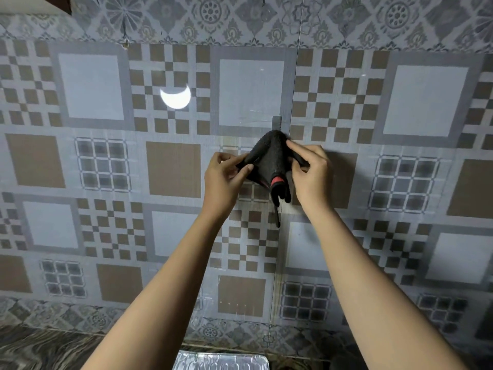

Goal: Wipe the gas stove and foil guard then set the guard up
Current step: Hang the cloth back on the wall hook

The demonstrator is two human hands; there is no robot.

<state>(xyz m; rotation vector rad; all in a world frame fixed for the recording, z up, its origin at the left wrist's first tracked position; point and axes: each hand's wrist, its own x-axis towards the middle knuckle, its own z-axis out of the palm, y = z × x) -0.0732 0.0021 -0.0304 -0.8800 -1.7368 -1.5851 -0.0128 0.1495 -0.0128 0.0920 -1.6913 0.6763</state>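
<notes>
Head view: faced a wall (106, 161) papered in a glossy sheet of grey, white and tan squares, checker blocks and small grid panels, with a band of floral diamond tiles (213, 14) above and another low down. Caught a bright crescent of reflected light (175, 97) on the sheen left of centre. Held up before the wall a black cloth (269, 158), nubbly and towel-like, bunched into a rough peak, with a red-pink strip at its lower fold and a thin dark strand hanging below. Pinched the cloth's left corner between thumb and fingertips of the left hand (224, 177), fingers curled close. Gripped the cloth's right side with the right hand (310, 172), fingers folded over the fabric. Reached both bare forearms up from the bottom corners of the frame. Showed only the crinkled, shiny silver top of the foil guard (221, 360) at the bottom edge, centre, below the hands and well apart from the cloth. Glimpsed a dark, swirled countertop (40, 348) at the lower left corner.
</notes>
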